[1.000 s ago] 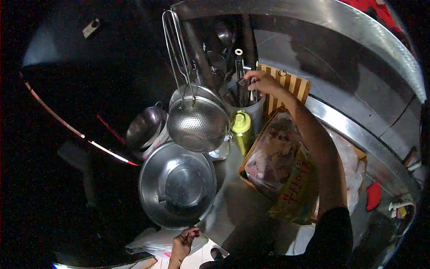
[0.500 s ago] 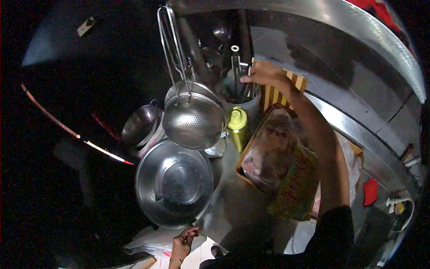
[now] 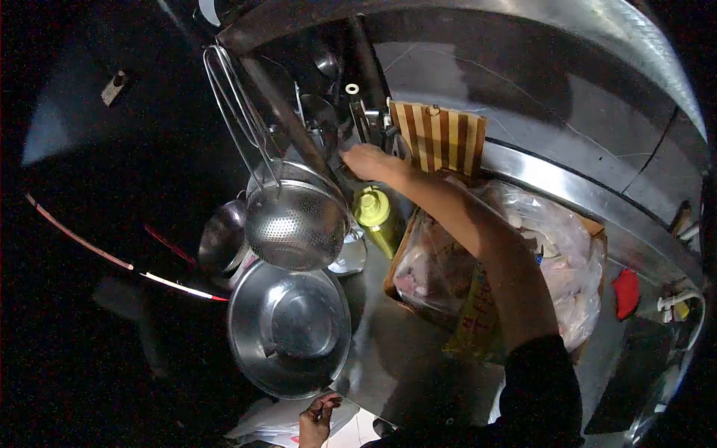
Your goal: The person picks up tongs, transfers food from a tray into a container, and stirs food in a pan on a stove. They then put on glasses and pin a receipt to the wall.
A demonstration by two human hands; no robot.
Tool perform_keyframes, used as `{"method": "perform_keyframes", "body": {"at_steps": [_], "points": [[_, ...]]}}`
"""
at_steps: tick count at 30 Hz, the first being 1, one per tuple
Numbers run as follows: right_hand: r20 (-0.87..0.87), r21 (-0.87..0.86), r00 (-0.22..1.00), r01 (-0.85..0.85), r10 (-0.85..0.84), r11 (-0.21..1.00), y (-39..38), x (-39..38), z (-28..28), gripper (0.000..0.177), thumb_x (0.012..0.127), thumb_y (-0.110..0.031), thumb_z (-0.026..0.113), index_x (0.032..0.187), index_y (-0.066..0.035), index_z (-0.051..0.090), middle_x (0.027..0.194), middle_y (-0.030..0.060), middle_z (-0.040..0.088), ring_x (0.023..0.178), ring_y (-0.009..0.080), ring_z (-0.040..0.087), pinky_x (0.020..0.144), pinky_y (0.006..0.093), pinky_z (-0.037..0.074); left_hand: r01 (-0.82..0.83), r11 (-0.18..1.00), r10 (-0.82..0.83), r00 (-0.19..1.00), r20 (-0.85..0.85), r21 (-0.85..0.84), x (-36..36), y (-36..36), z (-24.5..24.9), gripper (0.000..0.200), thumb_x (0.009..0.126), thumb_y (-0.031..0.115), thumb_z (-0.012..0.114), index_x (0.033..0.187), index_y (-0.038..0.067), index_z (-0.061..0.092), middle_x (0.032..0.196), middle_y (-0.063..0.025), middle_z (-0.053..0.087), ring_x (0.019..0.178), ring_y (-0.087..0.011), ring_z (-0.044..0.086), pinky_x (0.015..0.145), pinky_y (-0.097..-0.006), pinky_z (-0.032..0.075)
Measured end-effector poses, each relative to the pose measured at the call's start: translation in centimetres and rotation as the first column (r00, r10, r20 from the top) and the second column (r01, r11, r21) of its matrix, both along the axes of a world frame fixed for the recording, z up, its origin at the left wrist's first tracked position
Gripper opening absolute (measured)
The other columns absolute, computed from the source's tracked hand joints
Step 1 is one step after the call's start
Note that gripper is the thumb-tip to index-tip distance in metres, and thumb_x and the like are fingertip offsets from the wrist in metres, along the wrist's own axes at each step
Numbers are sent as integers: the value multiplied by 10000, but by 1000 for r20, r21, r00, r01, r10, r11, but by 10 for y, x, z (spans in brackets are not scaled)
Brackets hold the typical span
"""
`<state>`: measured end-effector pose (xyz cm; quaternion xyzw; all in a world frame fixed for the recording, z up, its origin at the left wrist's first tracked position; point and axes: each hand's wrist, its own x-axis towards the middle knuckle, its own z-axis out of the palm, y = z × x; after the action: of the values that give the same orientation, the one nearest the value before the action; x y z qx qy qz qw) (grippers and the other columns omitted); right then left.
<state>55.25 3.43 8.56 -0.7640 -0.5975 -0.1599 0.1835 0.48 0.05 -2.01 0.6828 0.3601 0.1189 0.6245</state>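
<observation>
My right hand (image 3: 367, 162) reaches across to the utensil tub, over its front rim. Its fingertips are dim and partly hidden, so I cannot see whether they grip anything. Tongs (image 3: 358, 112) and other utensils stand just behind it. A yellow squeeze bottle (image 3: 376, 218) is below the hand, with a perforated metal strainer (image 3: 296, 228) to the left. My left hand (image 3: 320, 418) is low in the view, fingers curled together beside the near rim of a large steel bowl (image 3: 246, 358). Whatever its fingers may hold is too small to make out.
A striped wooden board (image 3: 441, 138) leans at the back. Under my right arm sits a cardboard box with bagged meat (image 3: 429, 272); another plastic bag (image 3: 571, 269) lies to its right. A red cloth (image 3: 626, 293) is at far right. A smaller metal bowl (image 3: 224, 235) stands left.
My right hand has moved left and slightly down, from the tub's right side to its front. The view has shifted, showing more of the right-hand bag. My left hand stays curled near the bowl.
</observation>
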Motion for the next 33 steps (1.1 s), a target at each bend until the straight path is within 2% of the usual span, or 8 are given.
{"method": "perform_keyframes", "body": {"at_steps": [2,4,7,14,17,21,29,33], "points": [[-123,15,992,28,-26,1000,7,5,-10,133,788,-44,505,863,5,603,836,228,621,816,371,618,718,432,499,-103,979,121,988,94,-174,-3,0,-3,220,917,116,493,1039,-46,579,975,-128,637,875,-196,615,790,-297,480],[-81,96,996,-18,25,995,9,9,-9,190,752,-60,575,934,-15,604,870,233,620,833,380,611,738,427,492,244,910,-178,960,-216,336,7,-9,24,228,927,127,480,1039,-43,582,975,-126,639,880,-201,618,791,-304,483],[-188,204,953,-200,239,958,-5,16,36,282,736,-84,636,1009,-28,589,905,212,629,866,349,619,755,402,485,105,979,-83,988,-130,174,1,-9,18,243,936,157,472,1035,-31,590,977,-124,641,887,-200,620,795,-302,483],[-411,247,900,-46,148,968,-39,25,117,361,821,-125,624,1159,-74,510,844,124,630,724,192,617,638,346,486,179,950,-127,970,-206,255,4,-13,26,254,933,161,480,1046,-42,582,985,-128,640,893,-199,617,810,-292,476],[-477,263,868,-4,134,965,-54,17,126,410,755,-192,683,1124,-83,541,1029,164,621,989,325,585,831,400,457,24,999,-22,999,-34,49,-7,-6,-1,249,921,157,502,1047,-41,583,993,-125,639,894,-199,615,809,-287,470],[-454,309,870,-50,193,950,-52,29,120,396,766,-201,674,1119,-80,540,1031,163,620,987,326,586,831,398,457,77,993,-69,994,-83,91,-2,-7,9,215,909,119,516,1030,-38,598,1000,-118,637,881,-189,609,804,-275,462],[-238,554,958,-2,160,832,-89,-27,144,329,833,-136,594,1140,-79,490,995,168,582,955,330,562,802,384,436,176,929,-133,980,-151,324,17,-18,36,248,926,172,501,1030,-26,607,954,-91,646,884,-167,599,828,-277,447],[289,665,950,-286,116,690,-135,-97,136,275,834,-78,540,1093,0,487,1010,150,548,908,328,560,773,390,448,272,933,-258,962,-91,237,60,-26,71,243,921,118,502,1142,48,574,1010,-117,648,943,-186,615,846,-288,451]]}}
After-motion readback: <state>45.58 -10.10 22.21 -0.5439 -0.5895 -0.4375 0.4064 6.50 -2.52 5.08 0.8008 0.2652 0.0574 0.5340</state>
